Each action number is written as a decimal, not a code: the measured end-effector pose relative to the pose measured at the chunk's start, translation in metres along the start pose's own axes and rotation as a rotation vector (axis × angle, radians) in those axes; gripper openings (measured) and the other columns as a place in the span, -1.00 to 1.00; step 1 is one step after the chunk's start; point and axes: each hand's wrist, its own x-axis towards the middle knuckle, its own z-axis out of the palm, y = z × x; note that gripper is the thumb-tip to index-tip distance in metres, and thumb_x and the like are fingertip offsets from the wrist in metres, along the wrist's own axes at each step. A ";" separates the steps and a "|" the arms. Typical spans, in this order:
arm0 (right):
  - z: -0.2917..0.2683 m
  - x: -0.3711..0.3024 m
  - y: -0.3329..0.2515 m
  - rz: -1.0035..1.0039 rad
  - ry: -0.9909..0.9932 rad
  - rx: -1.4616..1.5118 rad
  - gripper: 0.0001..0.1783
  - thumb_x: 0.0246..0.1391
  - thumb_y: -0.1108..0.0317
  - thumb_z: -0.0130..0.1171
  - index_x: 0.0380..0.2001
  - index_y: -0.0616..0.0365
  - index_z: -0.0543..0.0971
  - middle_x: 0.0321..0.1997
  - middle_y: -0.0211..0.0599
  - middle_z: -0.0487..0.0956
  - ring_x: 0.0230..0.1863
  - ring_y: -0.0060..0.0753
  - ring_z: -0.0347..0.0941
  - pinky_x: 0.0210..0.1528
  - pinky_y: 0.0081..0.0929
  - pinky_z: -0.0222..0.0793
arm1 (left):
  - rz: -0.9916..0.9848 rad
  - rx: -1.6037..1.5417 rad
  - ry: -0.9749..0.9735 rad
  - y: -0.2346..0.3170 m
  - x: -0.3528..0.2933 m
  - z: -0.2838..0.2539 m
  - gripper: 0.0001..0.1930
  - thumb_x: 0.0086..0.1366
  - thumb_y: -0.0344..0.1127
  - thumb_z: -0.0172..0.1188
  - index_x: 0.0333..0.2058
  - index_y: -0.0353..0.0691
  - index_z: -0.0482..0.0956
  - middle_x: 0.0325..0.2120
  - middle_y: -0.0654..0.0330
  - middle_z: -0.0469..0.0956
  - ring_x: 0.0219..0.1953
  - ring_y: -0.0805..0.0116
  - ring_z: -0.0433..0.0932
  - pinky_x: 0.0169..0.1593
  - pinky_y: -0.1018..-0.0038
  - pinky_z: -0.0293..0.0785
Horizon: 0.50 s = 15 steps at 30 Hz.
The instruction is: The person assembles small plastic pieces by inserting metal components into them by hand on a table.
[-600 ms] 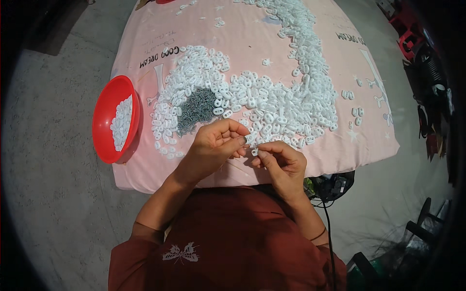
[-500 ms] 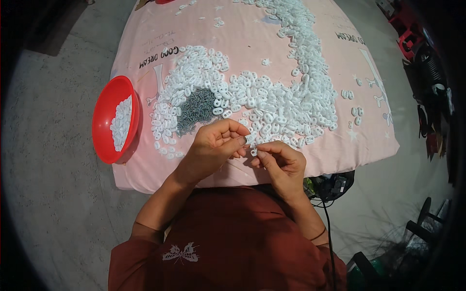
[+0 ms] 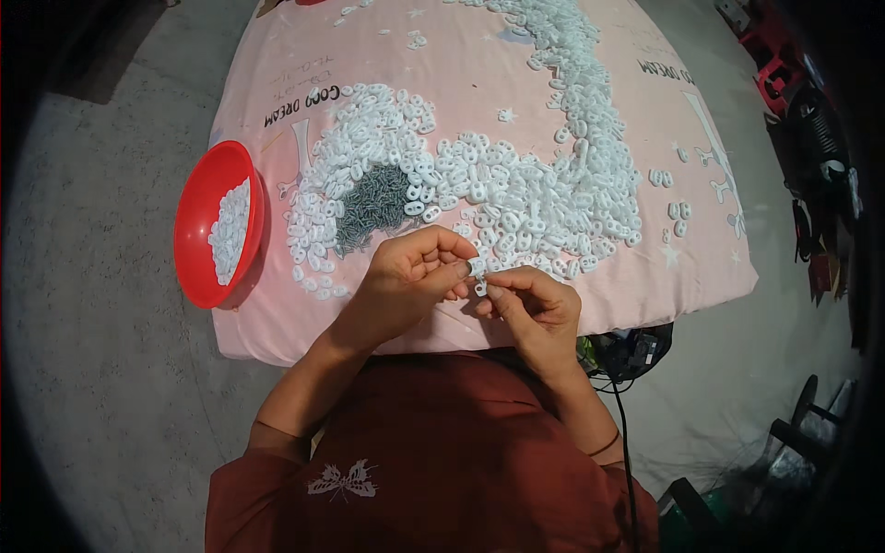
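Observation:
Close together at the table's near edge, both hands are closed in a pinch. My left hand (image 3: 415,276) grips a small white two-holed plastic piece (image 3: 477,266) between thumb and fingertips. Just below and to its right, my right hand (image 3: 539,315) pinches another small white piece (image 3: 480,288); the fingertips partly cover it. Whether the two pieces touch I cannot tell. Beyond my hands spreads a big pile of white two-holed oval plastic pieces (image 3: 525,207). A heap of small grey screws (image 3: 376,207) lies beyond my left hand, ringed by more white pieces.
A red bowl (image 3: 195,230) partly filled with white pieces stands at the table's left edge. The table has a pink printed cloth (image 3: 664,286). A few loose pieces (image 3: 679,212) lie to the right. A black cable (image 3: 624,442) hangs by my right arm.

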 end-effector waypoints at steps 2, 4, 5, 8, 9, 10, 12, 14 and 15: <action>0.000 0.000 0.002 -0.010 -0.003 0.005 -0.86 0.18 0.62 0.12 -0.21 0.36 0.60 -0.36 -0.28 0.62 -0.37 -0.58 0.59 -0.31 -0.67 0.51 | 0.003 0.012 0.000 0.000 0.000 0.000 -0.83 0.32 -0.50 0.11 -0.14 -0.40 0.51 -0.41 0.21 0.56 -0.39 0.58 0.52 -0.25 0.63 0.50; -0.001 0.000 0.002 -0.009 -0.005 0.012 -0.86 0.18 0.62 0.11 -0.21 0.36 0.60 -0.36 -0.28 0.62 -0.36 -0.57 0.59 -0.30 -0.67 0.51 | 0.029 0.063 0.001 -0.001 0.000 0.001 -0.84 0.32 -0.50 0.11 -0.14 -0.40 0.51 -0.41 0.22 0.56 -0.38 0.58 0.53 -0.25 0.64 0.50; -0.001 0.000 0.002 -0.008 -0.009 0.021 -0.86 0.18 0.62 0.11 -0.21 0.36 0.60 -0.36 -0.28 0.62 -0.36 -0.57 0.59 -0.30 -0.67 0.51 | 0.029 0.064 0.002 -0.001 -0.001 0.002 -0.84 0.32 -0.50 0.11 -0.14 -0.40 0.51 -0.41 0.22 0.56 -0.38 0.58 0.53 -0.25 0.64 0.50; 0.000 0.000 0.002 0.005 -0.010 0.040 -0.87 0.19 0.62 0.11 -0.23 0.36 0.60 -0.35 -0.27 0.62 -0.35 -0.57 0.59 -0.29 -0.67 0.51 | 0.038 0.043 0.023 -0.002 -0.002 0.004 -0.85 0.31 -0.52 0.12 -0.15 -0.40 0.52 -0.40 0.24 0.55 -0.38 0.58 0.53 -0.25 0.65 0.50; -0.001 0.000 0.002 0.005 -0.010 0.040 -0.87 0.19 0.62 0.11 -0.23 0.36 0.60 -0.35 -0.27 0.62 -0.35 -0.57 0.59 -0.29 -0.67 0.51 | 0.065 0.064 0.024 -0.003 -0.003 0.004 -0.85 0.31 -0.52 0.12 -0.16 -0.40 0.52 -0.40 0.25 0.55 -0.38 0.59 0.53 -0.25 0.65 0.50; -0.001 0.000 0.003 0.008 -0.017 0.029 -0.88 0.18 0.63 0.11 -0.22 0.37 0.59 -0.34 -0.27 0.62 -0.35 -0.57 0.59 -0.29 -0.67 0.51 | 0.092 0.086 0.026 -0.003 -0.003 0.004 -0.86 0.31 -0.53 0.12 -0.16 -0.40 0.52 -0.39 0.26 0.55 -0.38 0.60 0.52 -0.25 0.66 0.50; -0.002 -0.001 0.003 0.012 -0.022 0.019 -0.88 0.18 0.63 0.12 -0.22 0.37 0.58 -0.33 -0.26 0.62 -0.34 -0.57 0.59 -0.28 -0.67 0.51 | 0.105 0.132 0.027 -0.003 -0.003 0.005 -0.85 0.31 -0.52 0.13 -0.17 -0.41 0.52 -0.38 0.26 0.55 -0.37 0.62 0.52 -0.25 0.67 0.49; 0.000 -0.001 0.003 0.023 -0.003 0.089 -0.82 0.17 0.65 0.12 -0.14 0.37 0.53 -0.31 -0.26 0.61 -0.34 -0.58 0.58 -0.28 -0.67 0.51 | 0.119 0.178 0.029 -0.003 -0.004 0.006 -0.85 0.31 -0.51 0.13 -0.17 -0.43 0.53 -0.37 0.26 0.55 -0.35 0.63 0.52 -0.25 0.68 0.49; -0.001 -0.001 0.002 0.023 -0.003 0.090 -0.82 0.17 0.65 0.12 -0.14 0.37 0.53 -0.31 -0.26 0.61 -0.34 -0.58 0.58 -0.28 -0.67 0.51 | 0.127 0.207 0.040 -0.002 -0.005 0.006 -0.85 0.30 -0.51 0.13 -0.18 -0.43 0.53 -0.37 0.26 0.55 -0.35 0.63 0.52 -0.26 0.68 0.49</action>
